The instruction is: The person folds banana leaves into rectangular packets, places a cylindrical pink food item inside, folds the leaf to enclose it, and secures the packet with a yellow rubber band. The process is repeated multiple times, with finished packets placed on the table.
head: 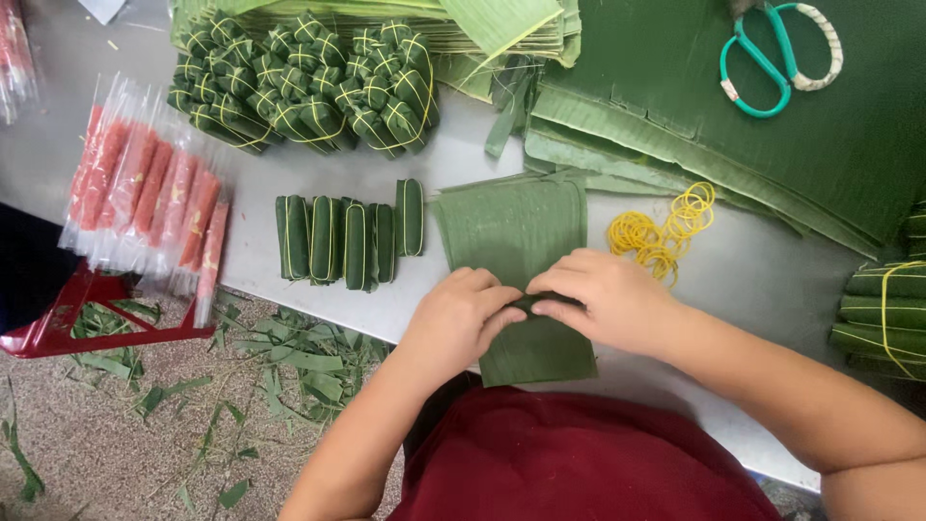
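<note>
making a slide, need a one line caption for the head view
Both hands, left hand and right hand, fold a banana leaf piece beside wrapped leaf rolls and yellow rubber bands.

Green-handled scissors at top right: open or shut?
Shut, apparently. The green-handled scissors lie on a banana leaf sheet with both handle loops side by side; blades are cut off by the frame edge.

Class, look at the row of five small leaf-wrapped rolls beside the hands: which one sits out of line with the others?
The rightmost roll, nearest the flat leaf stack. It sits farther up the table than the other four rolls, which line up together.
</note>
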